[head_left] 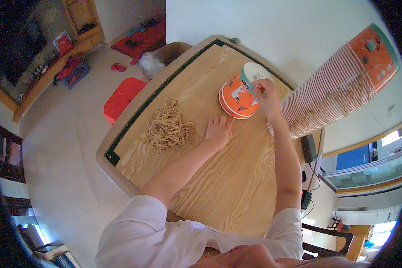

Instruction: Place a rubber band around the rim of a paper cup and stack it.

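Observation:
An orange paper bucket [239, 95] with a green band and printed figures stands upside down on the table, its pale base upward. Two white rims at its foot suggest nested buckets. My right hand [268, 97] is at its right side, fingers closed in a pinch; what they hold is too small to make out. Just in front of the bucket's rim, my left hand [219, 132] rests on the wood with bent fingers slightly apart and nothing visible in it. To its left lies a tangled heap of thin tan loops [169, 127], like rubber bands or twine.
A tall stack of nested paper buckets [326, 89] leans along the table's right side, tan strands hanging across it. Black adapters [308, 148] and cables sit by the right edge of the wooden table [228, 187]. A red stool [123, 97] and a box [173, 51] stand beyond the left edge.

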The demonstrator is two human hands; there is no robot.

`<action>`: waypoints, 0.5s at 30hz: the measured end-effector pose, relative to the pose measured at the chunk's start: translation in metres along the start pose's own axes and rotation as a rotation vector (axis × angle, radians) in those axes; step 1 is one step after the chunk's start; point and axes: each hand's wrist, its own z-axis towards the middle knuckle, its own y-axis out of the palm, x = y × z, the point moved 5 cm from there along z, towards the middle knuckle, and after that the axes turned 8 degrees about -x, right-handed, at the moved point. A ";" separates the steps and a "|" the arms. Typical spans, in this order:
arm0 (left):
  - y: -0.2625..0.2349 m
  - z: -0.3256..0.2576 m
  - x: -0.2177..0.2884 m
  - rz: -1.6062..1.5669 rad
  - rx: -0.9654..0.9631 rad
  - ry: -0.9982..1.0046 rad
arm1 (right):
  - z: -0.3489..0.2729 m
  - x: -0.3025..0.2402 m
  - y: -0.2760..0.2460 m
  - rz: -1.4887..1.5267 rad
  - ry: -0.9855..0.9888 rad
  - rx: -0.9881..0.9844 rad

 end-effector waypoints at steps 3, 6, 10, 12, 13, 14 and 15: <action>0.001 -0.001 -0.001 -0.022 0.032 0.005 | 0.008 -0.009 -0.020 -0.070 0.057 0.010; 0.001 0.000 0.005 -0.077 0.022 0.012 | 0.006 -0.017 -0.059 -0.082 0.028 0.117; 0.010 0.000 -0.004 -0.009 0.120 0.020 | 0.003 -0.072 -0.120 -0.032 -0.063 0.228; 0.011 -0.001 -0.005 -0.010 0.144 0.035 | -0.017 -0.098 -0.146 0.070 -0.052 0.317; 0.008 -0.002 -0.003 -0.040 0.140 0.051 | -0.031 -0.111 -0.158 0.148 -0.037 0.381; 0.004 -0.004 -0.001 -0.069 0.135 0.065 | -0.046 -0.118 -0.166 0.262 -0.017 0.427; 0.001 -0.006 -0.001 -0.068 0.134 0.074 | -0.061 -0.128 -0.172 0.306 0.013 0.455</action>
